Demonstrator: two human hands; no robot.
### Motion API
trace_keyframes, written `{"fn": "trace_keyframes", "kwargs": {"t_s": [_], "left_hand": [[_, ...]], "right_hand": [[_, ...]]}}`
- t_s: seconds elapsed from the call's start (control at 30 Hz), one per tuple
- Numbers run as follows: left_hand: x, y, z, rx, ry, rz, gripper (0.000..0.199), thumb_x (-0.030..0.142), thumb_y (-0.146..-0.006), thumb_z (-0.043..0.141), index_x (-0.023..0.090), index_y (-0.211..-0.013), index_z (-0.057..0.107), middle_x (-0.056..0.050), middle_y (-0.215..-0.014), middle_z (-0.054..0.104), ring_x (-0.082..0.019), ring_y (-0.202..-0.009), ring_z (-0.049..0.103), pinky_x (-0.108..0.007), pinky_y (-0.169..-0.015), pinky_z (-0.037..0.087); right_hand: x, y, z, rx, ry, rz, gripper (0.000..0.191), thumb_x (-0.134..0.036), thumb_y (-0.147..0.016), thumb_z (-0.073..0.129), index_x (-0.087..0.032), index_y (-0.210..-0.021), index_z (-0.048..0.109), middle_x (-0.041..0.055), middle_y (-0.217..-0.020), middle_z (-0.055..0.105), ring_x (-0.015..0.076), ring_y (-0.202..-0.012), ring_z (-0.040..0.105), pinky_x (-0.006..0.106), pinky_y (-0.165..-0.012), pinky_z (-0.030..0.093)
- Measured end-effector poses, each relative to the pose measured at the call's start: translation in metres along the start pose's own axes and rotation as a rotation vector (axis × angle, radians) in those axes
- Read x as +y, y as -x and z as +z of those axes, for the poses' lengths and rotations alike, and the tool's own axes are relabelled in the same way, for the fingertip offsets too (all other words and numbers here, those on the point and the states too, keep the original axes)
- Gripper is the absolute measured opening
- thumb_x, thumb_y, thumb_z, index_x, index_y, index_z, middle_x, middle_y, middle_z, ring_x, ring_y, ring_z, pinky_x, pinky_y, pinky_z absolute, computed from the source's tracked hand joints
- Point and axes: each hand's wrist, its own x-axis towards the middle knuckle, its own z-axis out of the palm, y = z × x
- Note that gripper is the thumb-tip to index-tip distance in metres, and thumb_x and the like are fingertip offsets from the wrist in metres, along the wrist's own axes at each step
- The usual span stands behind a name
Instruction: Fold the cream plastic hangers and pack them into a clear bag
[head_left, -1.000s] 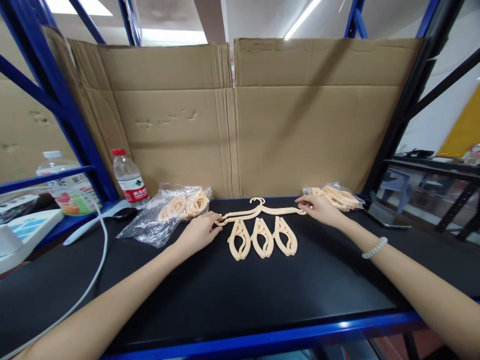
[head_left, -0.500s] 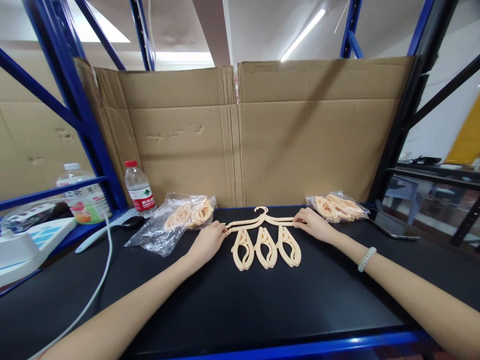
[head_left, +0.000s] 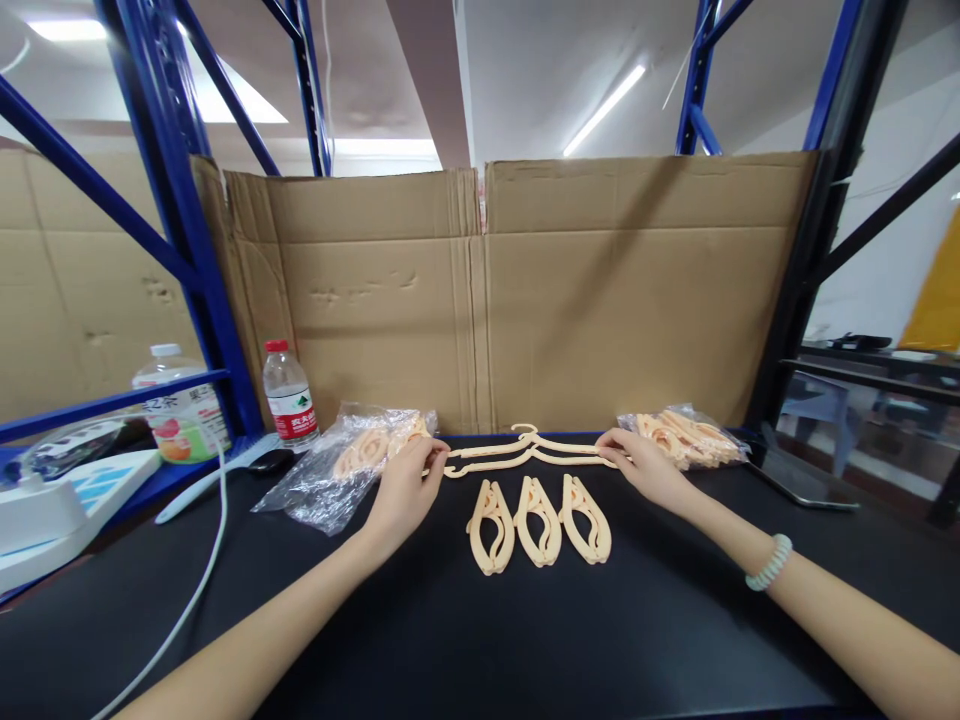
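A cream unfolded clothes hanger [head_left: 495, 462] lies at the back of the black table, its hook towards the cardboard. Two bars run side by side; I cannot tell whether a second hanger is stacked with it. My left hand [head_left: 405, 490] pinches its left tip between thumb and fingers. At the opposite tip, my right hand [head_left: 646, 468] has its fingers closed around the end. Nearer to me, three folded hangers lie in a row: a left one [head_left: 477, 545], a middle one [head_left: 523, 520] and a right one [head_left: 602, 530].
Clear bags of folded hangers lie beyond my left hand [head_left: 367, 455] and my right hand [head_left: 694, 440]. A red-capped bottle [head_left: 291, 400] stands at the back left, near a white cable [head_left: 202, 560]. A dark flat device [head_left: 810, 480] lies right. Cardboard [head_left: 637, 300] walls the back.
The unfolded hanger has shifted away from the three folded ones, towards the cardboard, with both hands at its ends. The view has tilted slightly upward.
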Motion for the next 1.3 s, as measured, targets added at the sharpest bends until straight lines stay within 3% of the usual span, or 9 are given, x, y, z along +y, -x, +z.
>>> {"fn": "trace_keyframes", "kwargs": {"t_s": [0.1, 0.3, 0.43, 0.57, 0.67, 0.8, 0.93, 1.07, 1.3], "left_hand": [[0.009, 0.001, 0.0, -0.004, 0.198, -0.065, 0.023, 0.036, -0.087, 0.048, 0.017, -0.09, 0.061, -0.007, -0.091, 0.062, -0.02, -0.084, 0.06, -0.031, -0.074, 0.05], [0.026, 0.002, -0.001, -0.185, 0.63, -0.323, 0.039, 0.048, -0.083, 0.051, 0.015, -0.1, 0.063, -0.007, -0.093, 0.066, -0.021, -0.083, 0.065, -0.036, -0.079, 0.053], [0.033, 0.007, 0.0, -0.255, 0.557, -0.302, 0.04, 0.035, -0.068, 0.07, 0.016, -0.103, 0.062, -0.006, -0.091, 0.068, -0.021, -0.082, 0.065, -0.032, -0.076, 0.054], [0.034, 0.011, 0.002, -0.277, 0.546, -0.327, 0.04, 0.033, -0.071, 0.064, 0.016, -0.107, 0.063, -0.005, -0.083, 0.067, -0.017, -0.068, 0.064, -0.029, -0.064, 0.053], [0.033, 0.01, 0.001, -0.266, 0.6, -0.371, 0.041, 0.031, -0.069, 0.066, 0.015, -0.106, 0.064, -0.003, -0.078, 0.065, -0.015, -0.063, 0.062, -0.028, -0.064, 0.053], [0.034, 0.009, 0.001, -0.259, 0.708, -0.471, 0.042, 0.026, -0.065, 0.069, 0.014, -0.105, 0.064, -0.001, -0.074, 0.063, -0.013, -0.065, 0.06, -0.025, -0.066, 0.051], [0.036, 0.008, 0.0, -0.227, 0.772, -0.537, 0.044, 0.025, -0.064, 0.071, 0.014, -0.106, 0.063, -0.001, -0.077, 0.064, -0.013, -0.069, 0.061, -0.024, -0.068, 0.051], [0.035, 0.008, 0.0, -0.22, 0.797, -0.54, 0.042, 0.026, -0.065, 0.07, 0.014, -0.104, 0.063, -0.001, -0.075, 0.063, -0.013, -0.068, 0.06, -0.025, -0.067, 0.05], [0.037, 0.011, 0.001, -0.239, 0.821, -0.521, 0.037, 0.027, -0.067, 0.067, 0.015, -0.102, 0.063, -0.001, -0.071, 0.063, -0.013, -0.066, 0.06, -0.025, -0.069, 0.049]], "right_hand": [[-0.005, 0.001, 0.002, 0.041, -0.008, -0.023, 0.017, -0.03, -0.091, 0.043, -0.02, -0.084, 0.055, 0.0039, -0.078, 0.062, 0.0207, -0.072, 0.058, 0.032, -0.067, 0.044], [-0.017, 0.004, 0.004, 0.126, 0.052, -0.079, 0.013, -0.025, -0.091, 0.045, -0.021, -0.084, 0.055, 0.0044, -0.08, 0.061, 0.0215, -0.076, 0.056, 0.034, -0.07, 0.044], [-0.028, 0.005, 0.005, 0.143, 0.103, -0.141, 0.015, -0.021, -0.093, 0.043, -0.02, -0.084, 0.055, 0.0051, -0.079, 0.059, 0.022, -0.077, 0.054, 0.034, -0.07, 0.044], [-0.035, 0.006, 0.002, 0.191, 0.289, -0.209, 0.017, -0.021, -0.094, 0.043, -0.02, -0.085, 0.058, 0.0081, -0.09, 0.06, 0.0252, -0.087, 0.052, 0.039, -0.078, 0.042], [-0.034, 0.007, 0.001, 0.189, 0.429, -0.177, 0.02, -0.021, -0.095, 0.041, -0.02, -0.089, 0.06, 0.009, -0.096, 0.059, 0.0241, -0.084, 0.054, 0.037, -0.074, 0.042], [-0.034, 0.009, 0.0, 0.156, 0.56, -0.183, 0.023, -0.018, -0.096, 0.037, -0.02, -0.095, 0.06, 0.0086, -0.098, 0.061, 0.0225, -0.079, 0.057, 0.034, -0.071, 0.041], [-0.04, 0.01, 0.0, 0.19, 0.723, -0.218, 0.025, -0.012, -0.093, 0.039, -0.02, -0.093, 0.062, 0.0104, -0.119, 0.059, 0.0242, -0.083, 0.057, 0.038, -0.078, 0.04], [-0.048, 0.012, 0.0, 0.186, 0.812, -0.236, 0.029, -0.003, -0.087, 0.039, -0.019, -0.092, 0.062, 0.0115, -0.13, 0.054, 0.0225, -0.079, 0.058, 0.039, -0.08, 0.041], [-0.054, 0.013, -0.001, 0.229, 0.96, -0.24, 0.029, -0.004, -0.087, 0.039, -0.019, -0.09, 0.064, 0.012, -0.131, 0.053, 0.0258, -0.079, 0.059, 0.042, -0.075, 0.043]]}}
